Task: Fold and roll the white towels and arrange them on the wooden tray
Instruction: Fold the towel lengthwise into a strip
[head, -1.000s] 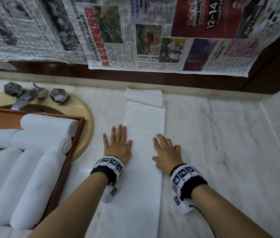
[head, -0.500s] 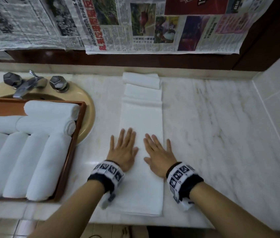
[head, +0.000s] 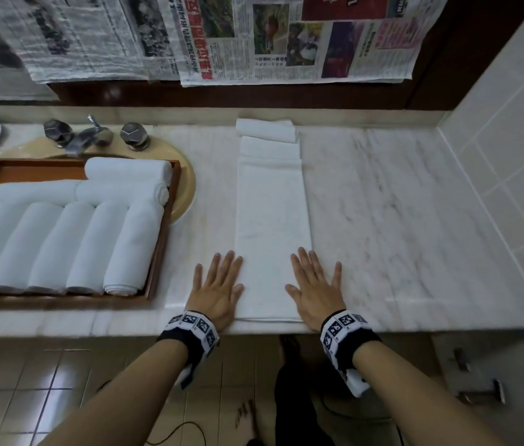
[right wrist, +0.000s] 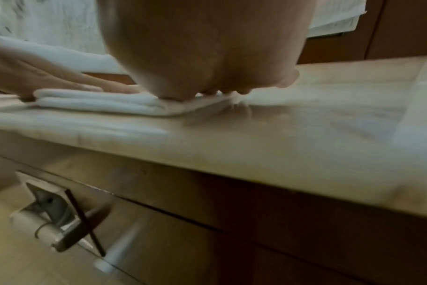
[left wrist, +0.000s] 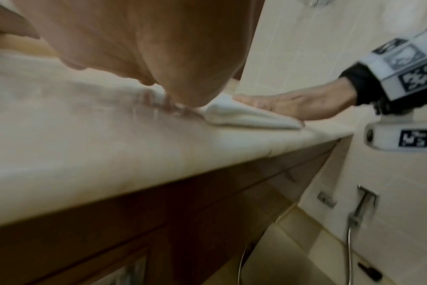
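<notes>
Table of pale marble carries everything. Wooden tray sits at its left, partly over a basin, holding rolled towels packed side by side. A long folded towel lies flat in the middle, running from the near edge toward the wall. Left hand and right hand press flat on its near corners, each grip released with fingers straight. Another small folded towel lies at the far end.
</notes>
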{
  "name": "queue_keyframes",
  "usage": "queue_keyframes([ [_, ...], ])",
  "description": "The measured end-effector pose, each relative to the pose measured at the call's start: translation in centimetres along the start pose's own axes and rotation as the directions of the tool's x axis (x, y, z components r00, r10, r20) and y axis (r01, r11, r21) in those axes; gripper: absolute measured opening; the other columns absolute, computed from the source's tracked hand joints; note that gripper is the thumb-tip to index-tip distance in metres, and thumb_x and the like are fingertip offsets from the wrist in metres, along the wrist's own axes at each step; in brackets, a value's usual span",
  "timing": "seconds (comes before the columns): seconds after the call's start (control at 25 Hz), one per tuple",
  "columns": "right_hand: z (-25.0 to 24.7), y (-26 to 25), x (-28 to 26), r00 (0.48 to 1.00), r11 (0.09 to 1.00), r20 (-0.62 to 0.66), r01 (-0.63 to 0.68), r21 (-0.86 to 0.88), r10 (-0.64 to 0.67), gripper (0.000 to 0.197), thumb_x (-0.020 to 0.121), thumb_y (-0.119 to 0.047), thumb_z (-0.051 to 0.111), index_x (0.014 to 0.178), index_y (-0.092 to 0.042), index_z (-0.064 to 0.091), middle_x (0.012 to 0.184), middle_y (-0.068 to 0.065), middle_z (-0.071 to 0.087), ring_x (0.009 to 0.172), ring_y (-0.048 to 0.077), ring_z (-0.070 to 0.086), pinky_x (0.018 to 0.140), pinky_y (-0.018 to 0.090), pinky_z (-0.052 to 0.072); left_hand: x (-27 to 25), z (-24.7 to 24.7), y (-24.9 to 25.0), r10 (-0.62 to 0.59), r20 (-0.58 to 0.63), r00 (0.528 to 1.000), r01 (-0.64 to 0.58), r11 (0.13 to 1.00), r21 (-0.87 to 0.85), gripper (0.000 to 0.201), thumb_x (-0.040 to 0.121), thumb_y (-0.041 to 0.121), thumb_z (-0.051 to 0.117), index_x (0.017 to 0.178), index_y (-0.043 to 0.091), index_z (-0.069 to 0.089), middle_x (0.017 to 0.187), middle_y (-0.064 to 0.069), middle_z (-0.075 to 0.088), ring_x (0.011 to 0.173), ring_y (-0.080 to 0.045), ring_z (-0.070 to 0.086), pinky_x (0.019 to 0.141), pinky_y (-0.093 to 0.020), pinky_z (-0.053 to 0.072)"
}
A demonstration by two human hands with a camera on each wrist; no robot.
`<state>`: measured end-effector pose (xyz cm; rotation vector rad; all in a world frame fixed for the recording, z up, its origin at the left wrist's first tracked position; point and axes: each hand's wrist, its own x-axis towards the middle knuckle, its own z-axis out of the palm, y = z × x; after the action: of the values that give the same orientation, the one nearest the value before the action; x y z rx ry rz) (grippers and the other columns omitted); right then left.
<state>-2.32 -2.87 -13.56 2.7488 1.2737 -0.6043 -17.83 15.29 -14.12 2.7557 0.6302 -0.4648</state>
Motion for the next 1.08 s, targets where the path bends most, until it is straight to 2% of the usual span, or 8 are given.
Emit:
queue_keyframes([
  [0.12,-0.4,0.3,-1.0,0.998,0.999,-0.064,0.025,-0.023,-0.027,0.063,0.104,-0.040,0.023,0.154,-0.016,-0.006,0.161,-0.002,-0.017,0.148,0.017,-0.016,0.113,0.063,-0.009,-0.9,-1.3,-0.8,-0.025,-0.105,0.994,0.025,1.000,0.000,0.063,0.098,0.048,0.014,0.155,0.022,0.009,0.163,0.000,-0.002,0.150,-0.022,-0.004,0.120,-0.050,0.006],
  [0.2,-0.7,-0.5,-2.0,0.967,0.983,-0.201,0.171,0.073,-0.153,0.055,0.100,-0.029,0.042,0.151,-0.014,0.028,0.159,0.006,0.022,0.146,0.023,0.018,0.115,0.060,0.020,-1.5,-2.3,0.2,0.046,-0.258,0.965,-0.079,0.990,-0.119,0.050,0.099,0.045,0.030,0.137,0.019,0.049,0.143,-0.006,0.048,0.133,-0.028,0.041,0.102,-0.043,0.039],
  [0.24,-0.6,-0.8,-2.7,0.934,0.959,-0.280,0.261,0.113,-0.221,0.048,0.094,-0.026,0.053,0.139,-0.014,0.048,0.143,0.008,0.046,0.133,0.025,0.041,0.104,0.054,0.039,-2.0,-2.4,0.9,0.109,-0.307,0.945,-0.162,0.975,-0.151,0.050,0.097,0.049,0.030,0.121,0.019,0.062,0.120,-0.004,0.061,0.114,-0.026,0.054,0.086,-0.037,0.046],
  [0.32,0.0,-0.9,-3.9,0.888,0.913,-0.347,0.373,0.163,-0.301,0.035,0.082,-0.030,0.068,0.113,-0.016,0.066,0.109,0.001,0.061,0.102,0.021,0.056,0.082,0.039,0.051,-3.0,-2.2,1.7,0.240,-0.277,0.931,-0.284,0.949,-0.133,0.049,0.093,0.055,0.038,0.102,0.019,0.069,0.096,0.001,0.064,0.094,-0.020,0.056,0.071,-0.029,0.044],
  [0.52,0.7,0.0,-4.8,0.911,0.909,-0.326,0.338,0.244,-0.251,0.016,0.076,-0.023,0.075,0.090,-0.015,0.072,0.092,-0.003,0.064,0.091,0.019,0.060,0.070,0.030,0.050,-3.8,-1.2,1.4,0.207,-0.169,0.964,-0.226,0.969,-0.098,0.028,0.086,0.039,0.064,0.106,0.020,0.068,0.107,0.007,0.060,0.102,-0.013,0.051,0.080,-0.029,0.046],
  [0.68,0.7,0.7,-5.0,0.927,0.926,-0.329,0.272,0.262,-0.179,0.012,0.082,-0.017,0.069,0.092,-0.014,0.075,0.092,-0.004,0.067,0.094,0.016,0.059,0.074,0.025,0.047,-3.3,-0.6,0.9,0.214,-0.201,0.956,-0.250,0.953,-0.170,0.018,0.087,0.019,0.061,0.099,0.011,0.071,0.102,-0.002,0.063,0.097,-0.022,0.055,0.081,-0.039,0.049],
  [0.84,0.5,1.5,-5.1,0.947,0.936,-0.282,0.231,0.266,-0.154,0.017,0.093,-0.017,0.058,0.103,-0.012,0.070,0.102,0.000,0.066,0.101,0.018,0.053,0.081,0.024,0.041,-3.3,0.0,0.6,0.206,-0.218,0.954,-0.255,0.940,-0.228,0.019,0.093,0.014,0.057,0.106,0.003,0.065,0.106,-0.011,0.059,0.088,-0.031,0.060,0.077,-0.034,0.046],
  [1.08,-0.1,1.4,-4.7,0.982,0.931,-0.180,0.113,0.347,-0.052,0.012,0.097,-0.017,0.051,0.104,-0.014,0.060,0.104,0.000,0.061,0.100,0.018,0.051,0.084,0.028,0.041,-3.0,-0.6,0.3,0.151,-0.204,0.967,-0.208,0.932,-0.295,0.015,0.095,0.017,0.054,0.106,0.007,0.058,0.098,-0.007,0.061,0.080,-0.023,0.054,0.071,-0.027,0.036],
])
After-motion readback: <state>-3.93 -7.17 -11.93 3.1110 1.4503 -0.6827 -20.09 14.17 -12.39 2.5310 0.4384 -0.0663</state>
